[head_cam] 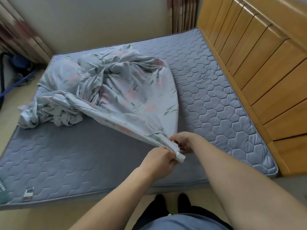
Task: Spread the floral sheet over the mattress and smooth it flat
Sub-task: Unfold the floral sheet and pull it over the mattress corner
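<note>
While most of the sheet (116,90) lies bunched on the far left half of the mattress (216,97), one corner of it has been drawn toward the near edge, and that pull explains the taut fan of cloth running from the heap down to the hands. At the far left the loose end of the sheet sits crumpled right at the mattress's left edge and seems to spill a little over it, with bare floor (15,100) and some blue clutter (18,68) beyond, so there is room on that side to walk round and tug. Nearer the middle, the left hand (159,159) is closed around the gathered corner, just by a small white tag (180,157) sewn there; I judge the tag is being used to find which corner this is. Just right of it, the right hand (182,141) is also closed, pinching the same corner from above, the two hands nearly touching. Both hold the cloth a little above the bare quilted surface near the front edge. To the right, a broad strip of mattress is uncovered, running up against the wooden headboard (265,63) with no gap to speak of. That side looks the tight one: the sheet will likely have to be thrown or slid across, since nobody can stand there.
</note>
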